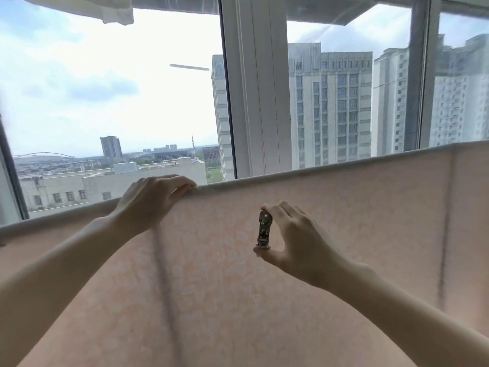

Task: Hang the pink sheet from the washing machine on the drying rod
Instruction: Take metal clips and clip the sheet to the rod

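Draping pink sheet (330, 207) before window (119, 88), right hand (293, 242) pinching metal clip (264, 230)

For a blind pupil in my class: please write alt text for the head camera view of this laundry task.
A pink sheet hangs draped over a drying rod in front of a window; the left hand holds its top edge while the right hand pinches a metal clip in front of the sheet. Tower blocks and cloudy sky show outside.

Left hand (154, 198) on draped pink sheet (330, 207), right hand (288, 234) pinching metal clip (264, 231)
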Tool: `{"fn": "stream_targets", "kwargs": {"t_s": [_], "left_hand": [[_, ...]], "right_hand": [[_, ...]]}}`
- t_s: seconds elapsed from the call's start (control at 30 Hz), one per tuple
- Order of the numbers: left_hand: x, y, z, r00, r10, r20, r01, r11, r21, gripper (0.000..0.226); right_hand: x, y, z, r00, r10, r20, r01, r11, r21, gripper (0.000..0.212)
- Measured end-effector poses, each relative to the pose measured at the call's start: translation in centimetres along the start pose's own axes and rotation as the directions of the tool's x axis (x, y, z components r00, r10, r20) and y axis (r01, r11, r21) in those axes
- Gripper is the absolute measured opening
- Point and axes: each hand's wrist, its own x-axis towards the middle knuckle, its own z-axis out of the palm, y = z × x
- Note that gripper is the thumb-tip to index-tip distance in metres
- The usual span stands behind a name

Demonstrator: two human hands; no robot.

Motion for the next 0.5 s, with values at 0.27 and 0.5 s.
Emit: {"fn": "stream_targets", "kwargs": {"t_s": [0.27,0.5], "left_hand": [[3.1,2.5,4.4,0.979,0.202,-0.01,-0.202,0.979,-0.004,0.051],[5.9,5.1,7.8,0.957,0.289,-0.033,-0.284,0.953,0.102,0.043]], "right_hand": [[0.4,2.0,-0.5,1.0,0.006,0.002,-0.006,0.998,-0.064,0.076],[0.5,4.3,-0.6,0.999,0.046,-0.029,-0.049,0.993,-0.108,0.073]]}}
